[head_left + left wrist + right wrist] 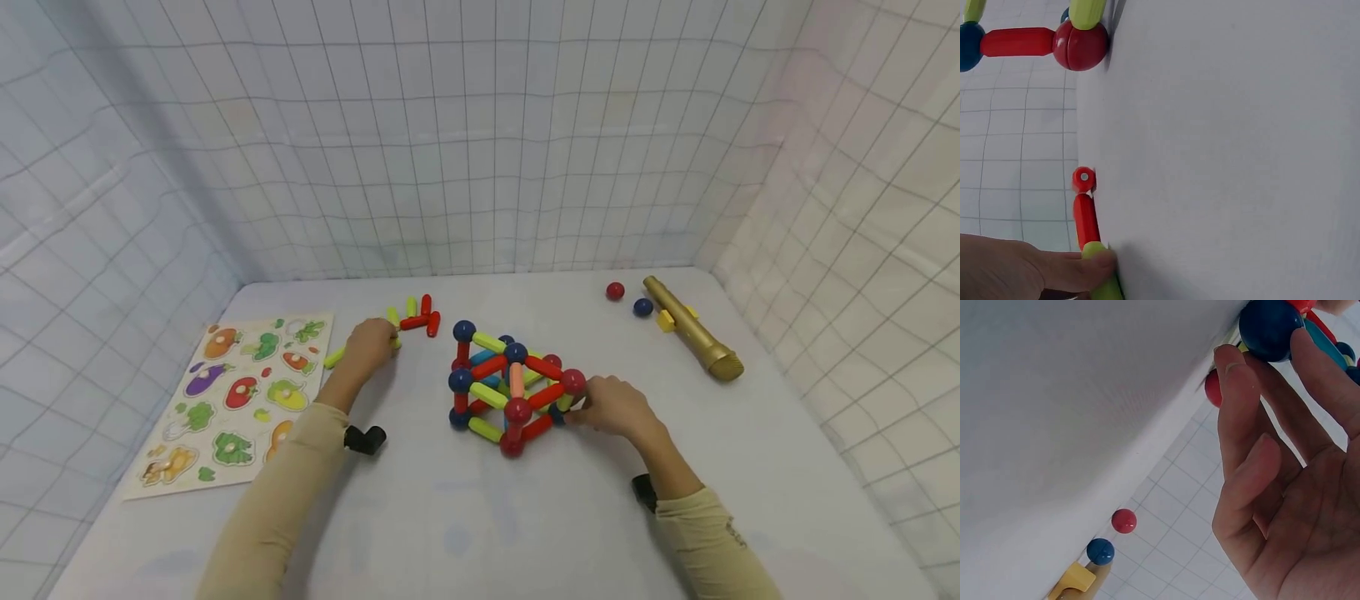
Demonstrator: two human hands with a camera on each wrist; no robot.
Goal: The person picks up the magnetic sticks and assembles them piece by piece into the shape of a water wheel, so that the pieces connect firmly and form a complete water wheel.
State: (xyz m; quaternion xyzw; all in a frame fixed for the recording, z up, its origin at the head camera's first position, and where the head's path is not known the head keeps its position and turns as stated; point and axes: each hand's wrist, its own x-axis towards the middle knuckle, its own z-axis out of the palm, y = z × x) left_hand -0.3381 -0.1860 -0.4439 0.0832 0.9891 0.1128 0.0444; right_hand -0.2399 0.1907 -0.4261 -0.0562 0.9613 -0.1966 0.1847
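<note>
A structure of magnetic rods and balls [516,379], in red, yellow-green, blue and pale orange, stands mid-table. My right hand [617,406] is at its right side. There the thumb and a finger pinch a dark blue ball [1270,329] at the bottom corner, while the other fingers curl loosely. Over on the left, my left hand [369,346] pinches a yellow-green rod [1105,284] at the table surface. Beside that hand lie loose red rods [433,323] and yellow-green rods [412,307]. In the left wrist view a red rod [1086,219] lies just beyond the pinched one.
A board of vegetable pictures [240,392] lies at the left. Toward the back right are a loose red ball [615,291], a blue ball [642,307] and a gold toy microphone [693,329] with yellow parts. Grid-patterned sheeting [480,142] encloses the back and sides.
</note>
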